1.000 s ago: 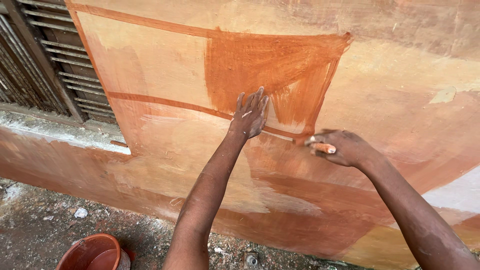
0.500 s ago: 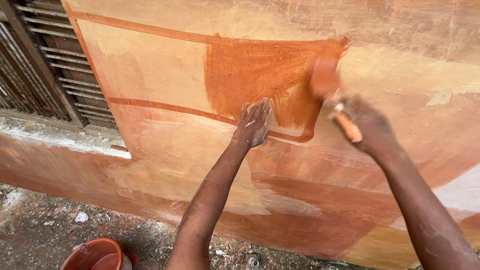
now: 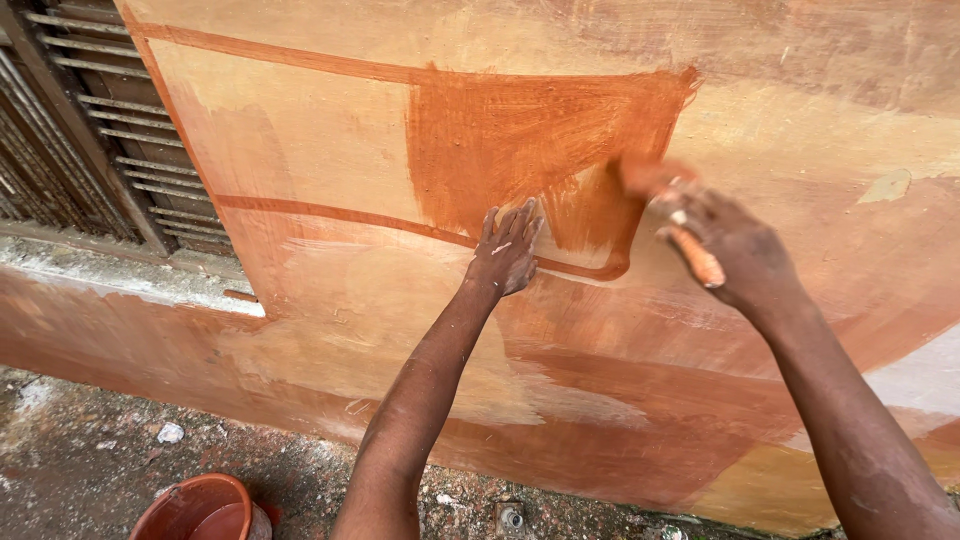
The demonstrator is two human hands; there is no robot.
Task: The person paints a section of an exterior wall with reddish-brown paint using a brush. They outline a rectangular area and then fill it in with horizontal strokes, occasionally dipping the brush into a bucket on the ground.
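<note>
Head view: left hand point(image 3: 507, 250) spread flat on the wall point(image 3: 300, 120), fingers apart, bracing just below the fresh orange patch point(image 3: 520, 140). Right hand point(image 3: 735, 250), grip clamped on the orange-handled brush point(image 3: 670, 215), bristles blurred against the patch's lower right corner. Best done with steady, overlapping strokes inside the darker outline, light pressure at the edge, palm kept off wet paint. Red bucket point(image 3: 195, 508) on the ground, near left. Against half a second earlier: brush lower and further left, dropped from the patch's upper right edge; left hand unmoved.
</note>
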